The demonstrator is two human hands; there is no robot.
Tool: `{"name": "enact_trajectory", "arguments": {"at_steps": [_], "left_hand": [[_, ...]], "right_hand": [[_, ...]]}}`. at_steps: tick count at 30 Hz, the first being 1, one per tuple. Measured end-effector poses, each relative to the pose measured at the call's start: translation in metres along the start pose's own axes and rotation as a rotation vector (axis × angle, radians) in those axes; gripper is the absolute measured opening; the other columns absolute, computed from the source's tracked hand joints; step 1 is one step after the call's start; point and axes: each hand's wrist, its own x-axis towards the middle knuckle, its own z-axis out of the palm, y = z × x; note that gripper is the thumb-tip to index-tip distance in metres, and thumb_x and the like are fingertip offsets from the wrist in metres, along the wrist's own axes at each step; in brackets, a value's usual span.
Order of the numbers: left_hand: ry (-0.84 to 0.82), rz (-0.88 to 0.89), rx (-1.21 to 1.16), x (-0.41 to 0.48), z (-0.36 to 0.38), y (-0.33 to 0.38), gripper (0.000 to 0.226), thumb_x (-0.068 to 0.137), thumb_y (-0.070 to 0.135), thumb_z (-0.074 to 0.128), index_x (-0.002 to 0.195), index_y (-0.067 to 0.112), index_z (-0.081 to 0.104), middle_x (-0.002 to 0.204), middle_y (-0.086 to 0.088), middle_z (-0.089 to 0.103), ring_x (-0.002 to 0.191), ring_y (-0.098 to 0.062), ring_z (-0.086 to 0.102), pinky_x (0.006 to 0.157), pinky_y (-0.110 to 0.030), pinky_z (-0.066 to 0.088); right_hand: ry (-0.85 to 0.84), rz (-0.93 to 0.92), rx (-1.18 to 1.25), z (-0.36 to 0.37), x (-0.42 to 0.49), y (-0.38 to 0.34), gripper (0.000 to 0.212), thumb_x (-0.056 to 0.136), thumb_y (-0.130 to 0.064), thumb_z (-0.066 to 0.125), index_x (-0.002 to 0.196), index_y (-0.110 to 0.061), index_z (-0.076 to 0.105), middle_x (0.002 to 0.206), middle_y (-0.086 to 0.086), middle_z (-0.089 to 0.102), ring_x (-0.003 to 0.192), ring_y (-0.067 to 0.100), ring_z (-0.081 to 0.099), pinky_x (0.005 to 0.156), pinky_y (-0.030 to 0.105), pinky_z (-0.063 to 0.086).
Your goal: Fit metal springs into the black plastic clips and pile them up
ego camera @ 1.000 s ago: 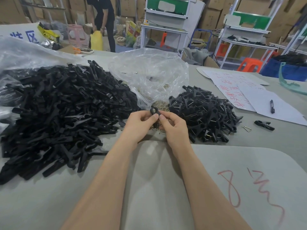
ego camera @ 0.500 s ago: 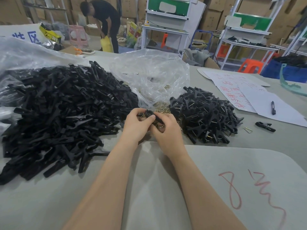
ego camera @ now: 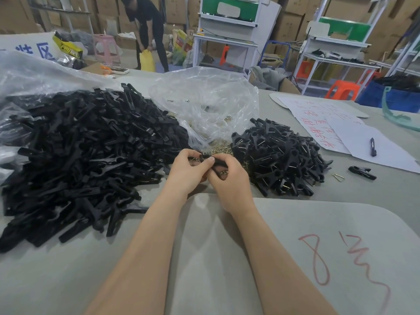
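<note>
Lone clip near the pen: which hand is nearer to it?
Right. The right hand is left of the lone clip, past the smaller pile; the left hand lies farther left.

Light: even, diffuse, from overhead; moderately bright.
Shadows: soft and faint on the grey table (ego camera: pixel 204 258) between the forearms and beneath the left hand (ego camera: pixel 185 172) and right hand (ego camera: pixel 229 180).
Glare: pale sheen on the clear plastic bag (ego camera: pixel 204 103).
Detail: the large pile of black clips (ego camera: pixel 86 155) merges into near-solid black. The clip (ego camera: pixel 208 158) gripped by both hands is slightly soft.
Distortion: wide-angle bowing at the edges; the shelving (ego camera: pixel 341 37) leans.
Background: mildly soft.
</note>
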Motion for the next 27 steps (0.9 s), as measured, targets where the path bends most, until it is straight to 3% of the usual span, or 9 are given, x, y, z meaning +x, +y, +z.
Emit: {"name": "enact_trajectory", "arguments": {"at_steps": [4,7,10,13,16,19,21,24,27], "left_hand": [[-0.026,-0.020,-0.061,-0.001,0.000,0.002,0.007,0.090,0.017,0.064,0.091,0.018,0.058,0.097,-0.013,0.066,0.082,-0.018,0.064,0.078,-0.030,0.056],[-0.061,-0.006,-0.087,-0.001,0.000,0.002,0.014,0.089,0.006,0.063,0.096,0.017,0.059,0.096,-0.009,0.068,0.088,-0.018,0.066,0.080,-0.027,0.055],[-0.037,0.012,-0.111,0.000,-0.003,0.002,0.021,0.089,0.001,0.061,0.107,0.013,0.058,0.091,-0.003,0.068,0.076,-0.009,0.065,0.065,-0.015,0.053],[-0.025,0.019,-0.107,0.000,-0.002,0.002,0.025,0.088,0.002,0.063,0.109,0.012,0.056,0.089,0.001,0.068,0.078,-0.011,0.066,0.076,-0.023,0.055],[-0.063,0.051,-0.057,-0.002,0.000,0.003,0.024,0.088,0.004,0.064,0.108,0.016,0.060,0.096,-0.008,0.068,0.090,-0.022,0.067,0.093,-0.038,0.052],[-0.093,0.053,-0.043,-0.004,0.000,0.004,0.030,0.088,0.006,0.065,0.117,0.015,0.063,0.106,-0.018,0.067,0.103,-0.030,0.065,0.099,-0.045,0.048],[-0.092,0.066,-0.038,-0.004,-0.002,0.004,0.032,0.088,0.006,0.065,0.119,0.016,0.064,0.106,-0.019,0.067,0.100,-0.028,0.065,0.099,-0.045,0.049],[-0.106,0.100,-0.034,-0.005,-0.002,0.005,0.031,0.088,0.008,0.065,0.119,0.014,0.065,0.104,-0.017,0.067,0.094,-0.024,0.064,0.097,-0.042,0.050],[-0.167,0.093,-0.138,-0.007,-0.002,0.007,0.027,0.088,0.005,0.064,0.115,0.012,0.065,0.088,-0.007,0.062,0.081,-0.017,0.065,0.084,-0.028,0.055]], "right_hand": [[0.052,0.003,0.024,-0.001,0.000,-0.001,0.026,0.085,-0.011,0.066,0.110,-0.014,0.061,0.108,0.004,0.063,0.087,0.002,0.060,0.080,0.012,0.047],[0.063,0.025,0.055,-0.002,0.000,-0.001,0.028,0.085,-0.011,0.067,0.113,-0.014,0.061,0.111,0.004,0.063,0.092,0.006,0.063,0.085,0.019,0.049],[0.000,0.037,0.093,-0.003,0.000,-0.003,0.029,0.087,-0.011,0.063,0.115,-0.016,0.062,0.113,0.001,0.064,0.099,0.005,0.062,0.092,0.025,0.050],[0.032,0.078,0.149,-0.005,0.001,-0.003,0.023,0.091,-0.010,0.056,0.111,-0.018,0.065,0.108,0.000,0.068,0.100,0.010,0.063,0.093,0.032,0.050],[0.084,0.110,0.223,-0.008,0.003,-0.003,0.019,0.093,-0.006,0.054,0.101,-0.018,0.067,0.097,0.001,0.071,0.093,0.013,0.066,0.088,0.032,0.053],[0.093,0.118,0.274,-0.010,0.003,-0.002,0.022,0.093,-0.003,0.055,0.095,-0.021,0.068,0.089,-0.002,0.071,0.083,0.007,0.066,0.080,0.023,0.053],[0.077,0.122,0.313,-0.011,0.004,-0.002,0.025,0.092,-0.003,0.056,0.091,-0.024,0.068,0.085,-0.006,0.071,0.078,0.001,0.064,0.076,0.018,0.052],[0.054,0.140,0.349,-0.013,0.005,-0.003,0.027,0.093,-0.003,0.055,0.088,-0.025,0.068,0.080,-0.008,0.069,0.075,0.002,0.063,0.077,0.020,0.054],[0.039,0.206,0.482,-0.015,0.006,-0.005,0.026,0.093,-0.001,0.050,0.088,-0.016,0.070,0.075,-0.004,0.069,0.069,0.005,0.061,0.067,0.019,0.051]]}}
